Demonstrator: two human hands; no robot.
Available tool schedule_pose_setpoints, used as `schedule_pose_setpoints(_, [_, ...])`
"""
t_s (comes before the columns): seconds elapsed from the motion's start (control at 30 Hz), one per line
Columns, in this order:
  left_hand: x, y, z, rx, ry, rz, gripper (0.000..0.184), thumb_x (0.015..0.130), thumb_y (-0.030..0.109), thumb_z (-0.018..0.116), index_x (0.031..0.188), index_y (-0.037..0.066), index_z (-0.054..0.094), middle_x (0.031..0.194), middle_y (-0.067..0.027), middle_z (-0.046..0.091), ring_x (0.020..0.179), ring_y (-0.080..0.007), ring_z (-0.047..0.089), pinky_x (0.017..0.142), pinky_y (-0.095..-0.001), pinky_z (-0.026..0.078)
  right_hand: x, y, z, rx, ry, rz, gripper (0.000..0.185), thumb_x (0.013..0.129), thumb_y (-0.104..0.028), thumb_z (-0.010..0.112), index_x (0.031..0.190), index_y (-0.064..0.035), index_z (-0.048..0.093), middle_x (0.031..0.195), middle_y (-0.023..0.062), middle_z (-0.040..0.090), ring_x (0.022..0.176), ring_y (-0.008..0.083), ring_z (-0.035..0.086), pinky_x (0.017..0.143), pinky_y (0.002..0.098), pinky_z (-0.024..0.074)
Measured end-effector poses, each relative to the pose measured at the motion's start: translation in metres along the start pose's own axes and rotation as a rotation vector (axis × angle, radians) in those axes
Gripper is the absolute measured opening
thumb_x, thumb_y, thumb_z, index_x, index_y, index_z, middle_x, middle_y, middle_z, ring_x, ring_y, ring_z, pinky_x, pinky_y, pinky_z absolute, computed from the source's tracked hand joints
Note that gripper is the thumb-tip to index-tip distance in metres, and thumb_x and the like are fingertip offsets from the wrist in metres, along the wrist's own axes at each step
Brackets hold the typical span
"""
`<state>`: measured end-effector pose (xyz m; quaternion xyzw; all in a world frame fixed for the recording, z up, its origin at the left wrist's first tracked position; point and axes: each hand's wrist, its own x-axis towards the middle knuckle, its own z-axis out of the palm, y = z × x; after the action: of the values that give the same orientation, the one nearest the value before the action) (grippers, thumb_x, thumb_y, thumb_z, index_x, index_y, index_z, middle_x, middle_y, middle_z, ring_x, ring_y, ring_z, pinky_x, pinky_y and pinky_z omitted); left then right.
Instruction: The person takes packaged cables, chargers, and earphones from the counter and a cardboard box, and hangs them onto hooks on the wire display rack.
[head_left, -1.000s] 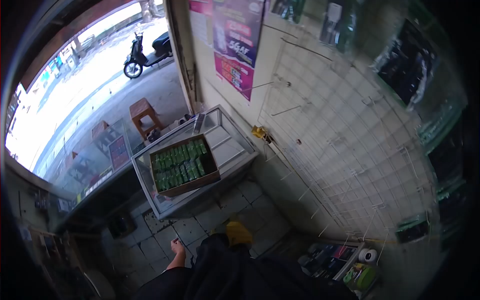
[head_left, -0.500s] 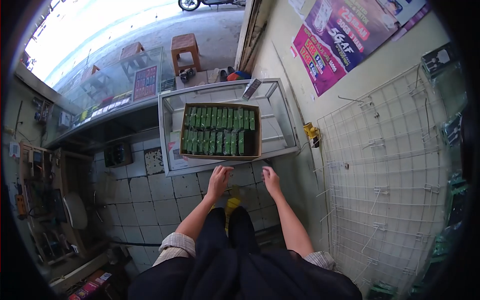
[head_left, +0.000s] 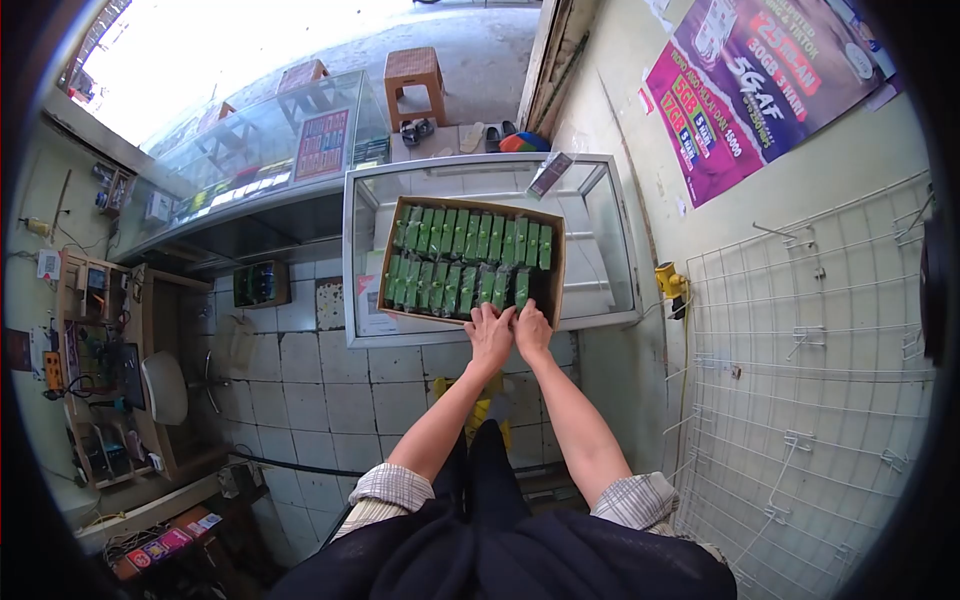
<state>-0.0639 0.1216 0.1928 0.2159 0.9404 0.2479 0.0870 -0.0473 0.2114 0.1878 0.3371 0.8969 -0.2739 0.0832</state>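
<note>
A shallow brown cardboard box (head_left: 559, 262) holds two rows of small green packs (head_left: 464, 235) in clear plastic wrap. It lies slightly turned on a glass display case (head_left: 600, 290). At the near side of the box, my left hand (head_left: 490, 338) rests with fingers stretched over the rim, against the near row of packs. Close beside it, my right hand (head_left: 534, 330) has its fingers bent together over the rim, by the last green pack (head_left: 522, 288) of that row. What lies between those fingers is hidden. A dark gap shows at the near row's right end.
A longer glass counter (head_left: 250, 170) stands to the left. A small printed packet (head_left: 550, 173) lies on the case's far edge. On the right wall are a wire rack (head_left: 800, 380) and a yellow object (head_left: 671, 285). A brown stool (head_left: 414, 82) stands beyond the case.
Both hands have moved forward from in front of the case to the box's near rim and come close together. The box now lies slightly turned, and the camera view has shifted.
</note>
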Motion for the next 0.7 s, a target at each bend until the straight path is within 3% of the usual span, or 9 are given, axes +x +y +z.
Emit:
schedule_pose_setpoints(0.1, [0.002,0.007,-0.009,-0.116,0.006,0.042,0.027,0.079,0.013,0.053,0.104,0.019,0.061,0.102,-0.0068,0.045,0.096,-0.027,0.04,0.076,-0.0424,0.033,-0.008,0.003,-0.014,0.039,0.093,0.034,0.033,0.08,-0.026,0.056,0.099,-0.0011,0.047,0.081,0.0201,0.062,0.076,0.0371,0.06,0.066,0.0454,0.0484])
schedule_pose_setpoints(0.17, [0.004,0.014,-0.017,-0.205,0.033,0.088,0.027,0.079,0.011,0.054,0.104,0.019,0.06,0.105,-0.0077,0.043,0.097,-0.0276,0.04,0.078,-0.043,0.033,-0.019,0.005,-0.03,0.091,0.243,-0.083,0.029,0.08,-0.022,0.057,0.098,-0.0017,0.046,0.082,0.0171,0.062,0.076,0.0343,0.061,0.065,0.0436,0.0487])
schedule_pose_setpoints(0.27, [0.009,0.029,-0.04,-0.392,0.123,0.288,0.037,0.073,0.0,0.058,0.105,0.019,0.055,0.116,-0.0116,0.038,0.105,-0.031,0.039,0.088,-0.0422,0.034,-0.044,0.0,-0.076,0.195,0.316,-0.134,0.031,0.08,-0.018,0.055,0.105,-0.0013,0.049,0.084,0.0183,0.061,0.076,0.0353,0.06,0.066,0.0434,0.0475])
schedule_pose_setpoints(0.33, [0.008,0.046,-0.066,-0.451,0.126,0.425,0.037,0.073,0.001,0.058,0.106,0.019,0.055,0.12,-0.0124,0.037,0.109,-0.0322,0.037,0.091,-0.0436,0.033,-0.064,-0.003,-0.106,0.305,0.469,-0.239,0.03,0.081,-0.016,0.054,0.106,0.0,0.052,0.083,0.0197,0.06,0.075,0.035,0.06,0.066,0.0416,0.0469])
schedule_pose_setpoints(0.43, [0.0,0.075,-0.116,-0.538,0.072,0.674,0.04,0.074,0.007,0.061,0.111,0.019,0.053,0.128,-0.0125,0.033,0.12,-0.035,0.03,0.099,-0.0465,0.027,-0.107,-0.016,-0.168,0.511,0.5,-0.216,0.026,0.082,-0.017,0.053,0.1,0.0011,0.054,0.08,0.0194,0.06,0.072,0.0343,0.059,0.064,0.0393,0.0464])
schedule_pose_setpoints(0.47, [-0.007,0.088,-0.137,-0.549,0.021,0.77,0.043,0.072,0.011,0.063,0.113,0.02,0.052,0.13,-0.0116,0.032,0.122,-0.035,0.028,0.101,-0.0473,0.026,-0.123,-0.02,-0.187,0.502,0.591,-0.255,0.024,0.082,-0.017,0.055,0.097,0.0017,0.055,0.076,0.016,0.06,0.067,0.0273,0.06,0.06,0.0347,0.0462])
schedule_pose_setpoints(0.53, [-0.02,0.113,-0.172,-0.561,-0.064,0.946,0.058,0.067,0.02,0.07,0.12,0.021,0.048,0.136,-0.0095,0.03,0.126,-0.0348,0.025,0.102,-0.0508,0.023,-0.163,-0.029,-0.226,0.559,0.626,-0.199,0.024,0.082,-0.018,0.056,0.096,0.0015,0.055,0.075,0.0141,0.06,0.066,0.0229,0.06,0.059,0.0329,0.0461])
schedule_pose_setpoints(0.6, [-0.038,0.139,-0.192,-0.569,-0.078,1.034,0.061,0.065,0.02,0.071,0.121,0.021,0.046,0.137,-0.0095,0.029,0.126,-0.035,0.025,0.101,-0.0521,0.024,-0.196,-0.027,-0.247,0.619,0.693,-0.138,0.025,0.08,-0.018,0.061,0.094,0.001,0.054,0.073,0.0091,0.061,0.063,0.0126,0.059,0.056,0.0281,0.0456])
schedule_pose_setpoints(0.7, [-0.059,0.175,-0.187,-0.6,-0.026,1.178,0.067,0.064,0.012,0.07,0.125,0.016,0.041,0.136,-0.0115,0.033,0.124,-0.0358,0.03,0.1,-0.0507,0.029,-0.244,-0.031,-0.266,0.656,0.886,-0.155,0.025,0.078,-0.017,0.063,0.094,0.0001,0.054,0.072,0.0086,0.06,0.062,0.0134,0.058,0.057,0.0276,0.046])
